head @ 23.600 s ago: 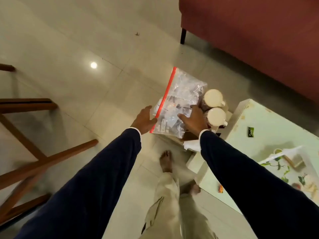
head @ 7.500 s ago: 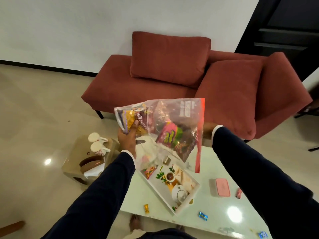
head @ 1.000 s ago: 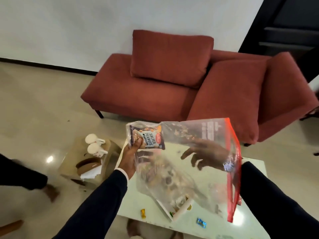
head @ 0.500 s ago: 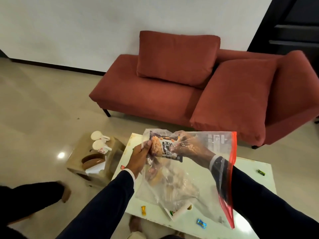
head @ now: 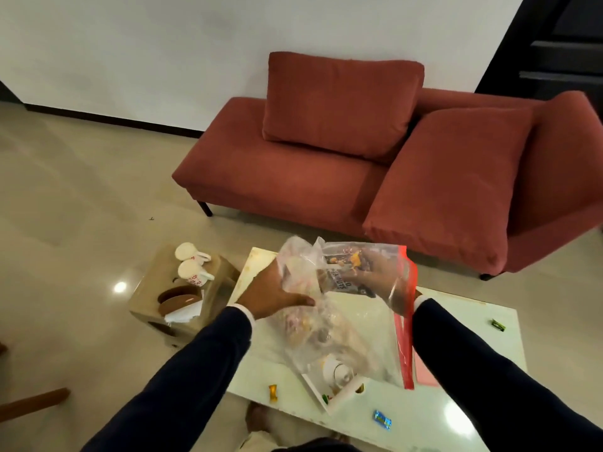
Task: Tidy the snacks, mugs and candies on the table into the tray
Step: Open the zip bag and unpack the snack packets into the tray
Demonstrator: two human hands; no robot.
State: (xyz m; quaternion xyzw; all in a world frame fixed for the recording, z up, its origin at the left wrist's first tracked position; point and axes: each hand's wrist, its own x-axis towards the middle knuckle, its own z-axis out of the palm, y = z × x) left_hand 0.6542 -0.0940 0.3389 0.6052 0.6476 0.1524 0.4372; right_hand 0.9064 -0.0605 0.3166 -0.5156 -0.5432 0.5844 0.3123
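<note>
**Packet withdrawal from bag above tray**

Left: two mugs on a stool beside the table's left edge. Left hand grips the bag outside. Right hand, inside the bag, holds the packet, apparently upright. The tray lies directly below; candies sit along the near edge.

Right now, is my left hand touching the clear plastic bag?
Touching. The head view shows the left hand gripping the bunched side of the plastic bag, fingers curled into the film with no gap.
</note>
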